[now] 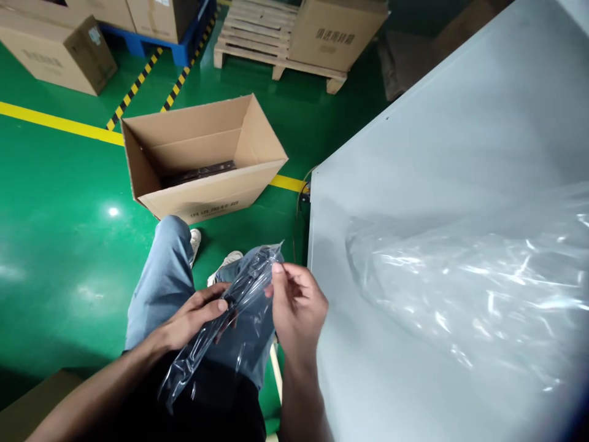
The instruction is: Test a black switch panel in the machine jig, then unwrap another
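Over my lap lies a long dark part in a clear plastic bag (209, 334), slanting from lower left to upper right. My left hand (196, 316) is wrapped round its middle, thumb on top and fingers partly hidden underneath. At the bag's upper end, my right hand (298, 301) pinches the loose film between thumb and fingers. The film dulls the outline of the dark part, so its exact kind cannot be made out. An open cardboard box (211, 190) stands on the floor beyond my knees, with several dark pieces (200, 174) lying at its bottom.
To my right is a pale grey table (350, 184) with a heap of clear plastic bags (473, 282) on it. A wooden pallet (257, 37) bearing a carton (338, 34) stands at the back. More cartons (59, 55) and a blue pallet (181, 49) are at the far left.
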A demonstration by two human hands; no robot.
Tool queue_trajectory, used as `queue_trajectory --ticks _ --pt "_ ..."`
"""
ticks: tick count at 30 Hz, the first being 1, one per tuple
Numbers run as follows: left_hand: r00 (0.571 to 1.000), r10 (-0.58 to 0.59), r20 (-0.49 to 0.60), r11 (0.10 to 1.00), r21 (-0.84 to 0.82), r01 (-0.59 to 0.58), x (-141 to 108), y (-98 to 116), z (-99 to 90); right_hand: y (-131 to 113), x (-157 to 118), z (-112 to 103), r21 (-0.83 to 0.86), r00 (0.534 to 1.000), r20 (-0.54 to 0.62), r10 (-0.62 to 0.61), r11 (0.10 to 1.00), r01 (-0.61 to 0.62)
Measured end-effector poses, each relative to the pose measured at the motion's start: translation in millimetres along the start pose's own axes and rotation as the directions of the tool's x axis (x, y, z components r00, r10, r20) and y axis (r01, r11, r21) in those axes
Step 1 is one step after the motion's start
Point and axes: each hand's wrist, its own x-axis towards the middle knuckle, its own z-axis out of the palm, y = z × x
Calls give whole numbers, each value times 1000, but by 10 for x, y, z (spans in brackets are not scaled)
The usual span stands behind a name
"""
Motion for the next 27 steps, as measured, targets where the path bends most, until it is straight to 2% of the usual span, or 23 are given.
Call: queue_trajectory --ticks 3,5,9,11,13,16,18,19,21,24,27 --pt "1000 23 20 999 -38 -22 2 2 34 47 -73 17 -79 989 -114 -93 993 84" --pt "1000 20 -18 1000 -13 -20 -4 40 63 84 -109 25 -121 977 -154 -145 985 127" --pt "986 92 -137 975 215 -61 -33 116 106 135 -158 30 -221 942 -234 -242 956 191" --pt "979 143 -146 949 303 -94 -45 110 119 136 -168 30 -216 940 -261 -218 963 164" --pt "975 153 -160 951 291 -101 -51 67 125 124 -168 29 -157 955 -267 -132 983 92" --pt "993 31 -117 995 95 -19 -54 -12 126 107 -174 18 -49 968 -250 -2 999 -10" --pt "996 -31 -80 999 15 32 -55 -26 126 115 -186 1 -36 969 -247 10 999 -19" --pt "996 -18 -91 999 42 22 -54 -15 126 125 -191 -10 -50 970 -241 -11 999 -2" --pt "986 79 -149 972 229 -43 -53 34 125 153 -194 -35 -98 975 -206 -84 993 65" --pt "958 226 -179 825 557 -91 -59 109 128 187 -165 -68 -123 979 -120 -166 981 152" --pt "951 267 -155 716 693 -88 -80 127 144 180 -111 -86 -78 986 -92 -139 988 132"
